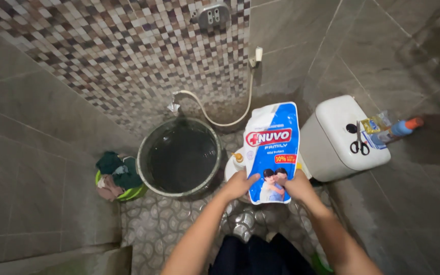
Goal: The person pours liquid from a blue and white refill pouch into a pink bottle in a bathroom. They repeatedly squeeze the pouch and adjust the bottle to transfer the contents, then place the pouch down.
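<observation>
On the cistern lid (332, 122) scissors (359, 142), bucket (179, 157) by the wall, your left hand (238, 184) and right hand (297, 185) fingers closed on the pouch (272, 147) bottom corners.

Single view, worn at head height, angled steeply down and forward over both forearms. Wide lens, walls bowed toward the edges. Close on the left hand (238, 184) and right hand (297, 186) at lower centre; farther off, bucket (179, 155) and toilet tank (345, 135). Tiled floor (154, 224) below, mosaic wall (128, 51) above. No second view for overlap.
</observation>
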